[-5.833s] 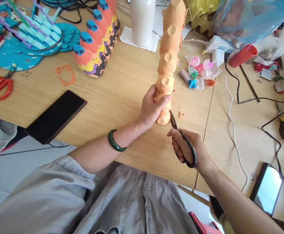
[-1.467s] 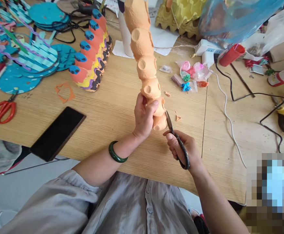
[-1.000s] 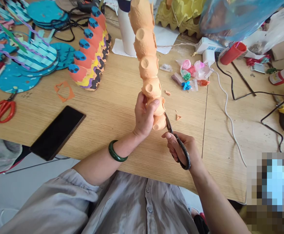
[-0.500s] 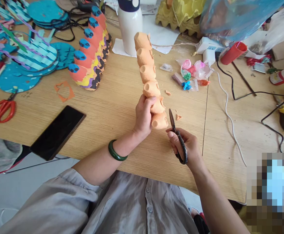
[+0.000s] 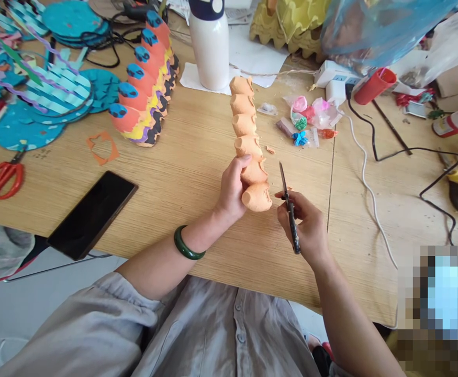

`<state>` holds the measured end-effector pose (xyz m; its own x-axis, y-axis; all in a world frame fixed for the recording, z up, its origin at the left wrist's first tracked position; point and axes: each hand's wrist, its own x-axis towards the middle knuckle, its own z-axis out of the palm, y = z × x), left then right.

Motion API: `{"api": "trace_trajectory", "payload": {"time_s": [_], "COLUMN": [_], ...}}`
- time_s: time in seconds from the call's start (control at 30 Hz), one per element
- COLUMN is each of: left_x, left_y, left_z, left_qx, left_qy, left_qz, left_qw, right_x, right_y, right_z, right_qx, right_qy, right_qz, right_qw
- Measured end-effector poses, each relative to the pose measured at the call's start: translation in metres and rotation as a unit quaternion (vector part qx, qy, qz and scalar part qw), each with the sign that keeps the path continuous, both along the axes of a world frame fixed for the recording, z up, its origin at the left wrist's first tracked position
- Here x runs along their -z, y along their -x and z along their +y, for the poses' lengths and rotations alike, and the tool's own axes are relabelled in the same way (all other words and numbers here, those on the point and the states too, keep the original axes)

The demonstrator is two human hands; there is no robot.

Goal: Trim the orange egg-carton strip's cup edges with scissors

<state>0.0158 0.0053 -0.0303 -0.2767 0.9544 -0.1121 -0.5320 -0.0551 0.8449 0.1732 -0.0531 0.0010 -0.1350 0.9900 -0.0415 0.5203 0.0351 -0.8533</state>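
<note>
My left hand (image 5: 233,189) is wrapped round the near part of an orange egg-carton strip (image 5: 246,125), a row of several joined cups pointing away from me. Its thumb lies over one cup, and the nearest cup sticks out below the fingers. In my right hand (image 5: 305,225) is a pair of black-handled scissors (image 5: 290,214), held to the right of the strip with the blades pointing away and not touching it. The blades are seen nearly edge-on. A small orange scrap (image 5: 270,150) lies on the table beside the strip.
Left stand a painted egg-carton strip (image 5: 144,84), a black phone (image 5: 93,214), red-handled scissors (image 5: 3,177) and blue paper pieces (image 5: 24,128). A white bottle (image 5: 210,50) is at the back. Rightward lie small colourful packets (image 5: 303,118), a red tube (image 5: 375,86) and cables (image 5: 364,157).
The orange strip has tipped, its far end coming lower and to the right. The scissors have turned edge-on and shifted slightly right, away from the strip.
</note>
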Motion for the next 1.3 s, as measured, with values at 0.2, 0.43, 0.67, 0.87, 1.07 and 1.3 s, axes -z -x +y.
{"api": "trace_trajectory", "payload": {"time_s": [0.2,0.43,0.67,0.87,1.07,1.3], "left_x": [-0.016,-0.029,-0.03,-0.028,-0.021,-0.018], "left_y": [0.0,-0.001,-0.002,-0.004,-0.004,-0.001], "left_z": [-0.001,-0.004,-0.003,-0.005,-0.004,-0.004], "left_qx": [0.059,0.074,0.098,0.09,0.097,0.094], "left_qy": [0.077,0.094,0.12,0.117,0.117,0.105], "left_qz": [-0.136,-0.161,-0.174,-0.188,-0.186,-0.147], "left_qw": [0.986,0.98,0.973,0.971,0.971,0.979], "right_x": [0.005,0.009,0.014,0.019,0.02,0.015], "right_y": [-0.003,0.001,-0.001,0.0,-0.003,-0.003], "right_z": [0.006,0.01,0.013,0.011,0.008,0.006], "right_qx": [-0.025,-0.048,-0.066,-0.049,-0.042,-0.002], "right_qy": [-0.087,-0.204,-0.258,-0.295,-0.323,-0.172], "right_qz": [-0.113,-0.186,-0.229,-0.239,-0.286,-0.177], "right_qw": [0.989,0.96,0.936,0.924,0.901,0.969]}}
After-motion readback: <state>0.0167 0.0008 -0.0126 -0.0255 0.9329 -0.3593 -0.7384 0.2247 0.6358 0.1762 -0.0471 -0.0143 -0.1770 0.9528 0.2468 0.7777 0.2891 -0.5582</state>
